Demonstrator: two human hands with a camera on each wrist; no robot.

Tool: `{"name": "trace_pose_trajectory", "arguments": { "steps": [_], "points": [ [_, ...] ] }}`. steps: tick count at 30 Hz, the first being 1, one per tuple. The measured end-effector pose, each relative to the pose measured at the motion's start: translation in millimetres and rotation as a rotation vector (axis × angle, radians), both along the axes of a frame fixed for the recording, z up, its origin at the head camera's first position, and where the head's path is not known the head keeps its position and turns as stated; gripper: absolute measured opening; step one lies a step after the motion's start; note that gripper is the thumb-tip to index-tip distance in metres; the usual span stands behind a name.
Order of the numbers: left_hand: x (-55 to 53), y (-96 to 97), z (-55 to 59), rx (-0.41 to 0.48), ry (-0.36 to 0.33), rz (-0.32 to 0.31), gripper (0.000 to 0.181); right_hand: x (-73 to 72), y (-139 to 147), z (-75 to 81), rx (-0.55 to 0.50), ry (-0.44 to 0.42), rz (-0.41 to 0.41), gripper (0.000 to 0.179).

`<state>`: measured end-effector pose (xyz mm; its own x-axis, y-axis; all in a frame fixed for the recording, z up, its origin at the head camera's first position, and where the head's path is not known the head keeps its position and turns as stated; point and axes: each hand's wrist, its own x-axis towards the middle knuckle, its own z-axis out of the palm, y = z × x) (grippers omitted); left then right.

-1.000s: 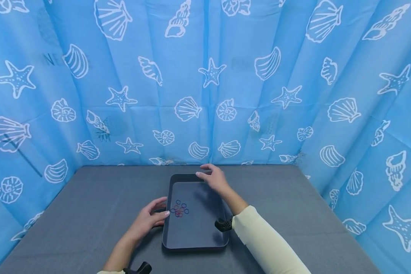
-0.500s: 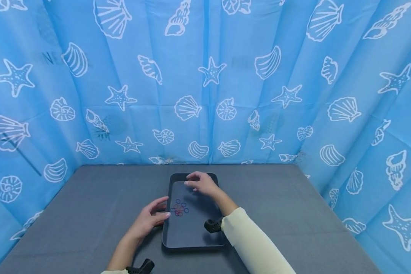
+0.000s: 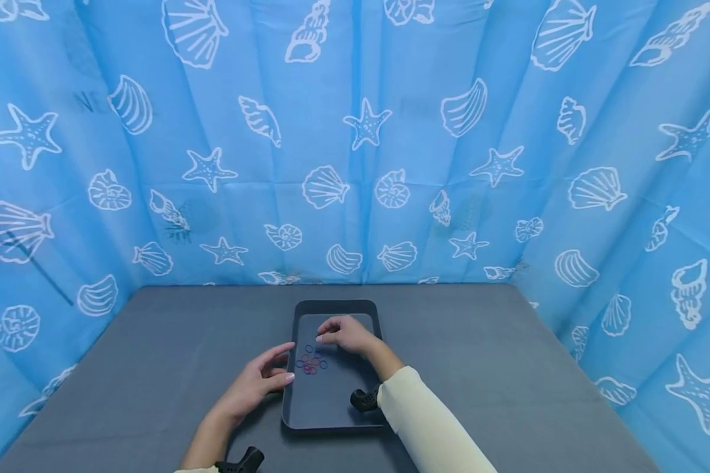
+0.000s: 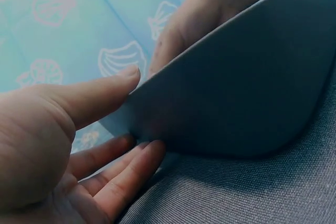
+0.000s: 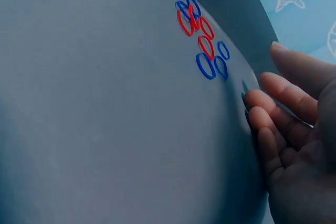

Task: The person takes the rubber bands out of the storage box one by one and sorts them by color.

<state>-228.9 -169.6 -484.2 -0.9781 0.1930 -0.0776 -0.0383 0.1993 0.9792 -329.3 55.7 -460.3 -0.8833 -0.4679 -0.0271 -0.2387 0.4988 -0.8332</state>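
Note:
A dark grey rectangular tray (image 3: 322, 407) lies on the table, with a small cluster of thin red and blue loops, like rubber bands (image 3: 310, 364), near its left side. At the left rim is my left hand (image 3: 250, 389); in the left wrist view its thumb meets the top edge and its fingertips touch the outer wall (image 4: 231, 98). My right hand (image 3: 348, 335) hovers over the tray just beyond the bands, its fingers loosely bent. Seen from the right wrist, several red and blue bands (image 5: 206, 48) lie apart from those fingers (image 5: 286, 121), which hold nothing.
Grey cloth covers the table (image 3: 485, 381) around the tray. A blue curtain (image 3: 414, 217) with white shell and starfish prints hangs behind and along both sides. A black wrist device (image 3: 363, 399) sits on the right wrist, low over the tray.
From the tray's far right corner, my right hand has moved left and nearer, coming down over the tray towards the bands. The left hand stays at the left rim.

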Motion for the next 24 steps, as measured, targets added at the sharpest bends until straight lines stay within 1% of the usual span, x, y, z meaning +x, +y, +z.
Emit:
{"name": "trace_pose_trajectory", "arguments": {
  "steps": [3,8,11,17,24],
  "points": [
    [0.3,0.6,0.4,0.006,0.001,-0.016,0.058,-0.3,0.7,-1.7,0.023,-0.008,0.023,0.016],
    [0.3,0.8,0.9,0.011,-0.005,-0.009,0.057,-0.1,-2.5,-0.6,0.064,-0.018,0.062,0.007],
    [0.3,0.4,1.2,0.015,-0.010,-0.007,0.057,1.4,-5.9,0.6,0.091,-0.014,0.071,0.005],
    [0.0,-0.4,0.5,0.025,-0.021,-0.006,0.058,1.3,-11.2,-1.3,0.145,0.012,0.063,0.001],
    [-0.1,-0.5,-0.1,0.019,-0.010,-0.008,0.059,0.7,-15.3,-3.1,0.226,0.049,0.049,0.009]
  ]
}}
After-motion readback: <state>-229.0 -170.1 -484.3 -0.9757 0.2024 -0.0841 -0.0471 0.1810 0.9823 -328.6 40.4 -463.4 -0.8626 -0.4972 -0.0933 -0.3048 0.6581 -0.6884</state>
